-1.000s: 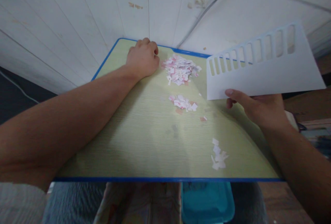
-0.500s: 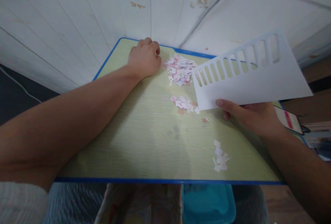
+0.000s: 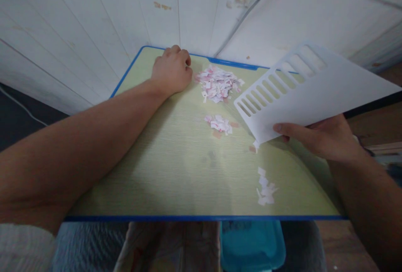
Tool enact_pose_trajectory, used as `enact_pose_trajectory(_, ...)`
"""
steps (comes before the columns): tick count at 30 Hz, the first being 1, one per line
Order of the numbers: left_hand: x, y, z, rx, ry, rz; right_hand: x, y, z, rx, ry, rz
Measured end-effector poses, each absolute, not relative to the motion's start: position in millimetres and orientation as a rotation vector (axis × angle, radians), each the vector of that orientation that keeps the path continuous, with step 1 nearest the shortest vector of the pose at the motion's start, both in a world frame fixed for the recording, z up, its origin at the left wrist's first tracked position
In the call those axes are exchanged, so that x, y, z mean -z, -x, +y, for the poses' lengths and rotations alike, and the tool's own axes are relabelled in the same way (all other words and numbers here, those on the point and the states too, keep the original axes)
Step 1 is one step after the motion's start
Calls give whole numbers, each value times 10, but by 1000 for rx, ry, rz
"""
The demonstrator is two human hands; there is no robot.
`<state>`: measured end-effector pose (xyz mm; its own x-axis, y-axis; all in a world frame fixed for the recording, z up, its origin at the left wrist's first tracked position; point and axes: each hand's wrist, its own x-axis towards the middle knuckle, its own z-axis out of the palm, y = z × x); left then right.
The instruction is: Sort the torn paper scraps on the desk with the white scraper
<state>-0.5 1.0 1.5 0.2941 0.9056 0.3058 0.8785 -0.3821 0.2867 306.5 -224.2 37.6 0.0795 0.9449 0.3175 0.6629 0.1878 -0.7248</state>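
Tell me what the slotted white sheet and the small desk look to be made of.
Slotted white sheet: probably thin matte plastic, since it stays flat held by one edge in the right hand. Small desk: likely laminate board with printed pale wood grain and a blue edge band.

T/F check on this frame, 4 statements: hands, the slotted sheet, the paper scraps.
1. The right hand holds the white slotted plastic sheet. True.
2. The left hand lies flat and open at the near blue edge. False: it is a closed fist at the far edge of the green blue-rimmed tabletop.
3. The largest pile of pink-white paper scraps lies just right of the left hand. True.
4. The sheet covers all scraps. False: the scraps near the front edge lie uncovered.
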Motion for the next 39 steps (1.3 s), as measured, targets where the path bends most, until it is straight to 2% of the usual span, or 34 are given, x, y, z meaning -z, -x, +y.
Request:
enact_pose_trajectory(13,-49,0,-10,-606,-2528,1734,-511,-2934,-2401,-888,1484,-1721)
enact_pose_trajectory(20,-24,12,11,-612,-2550,1720,-491,-3079,-2384,-835,1548,-1635)
enact_pose_trajectory(28,-32,12,11,-620,-2540,1715,-580,-2997,-2421,-1142,1457,-1806)
enact_pose_trajectory(33,-35,-1,2,-620,-2539,1734,-579,-2948,-2382,-1106,1491,-1858)
enact_pose_trajectory(39,-50,-2,-17,-632,-2517,1711,-576,-2903,-2381,-1221,1504,-1862)
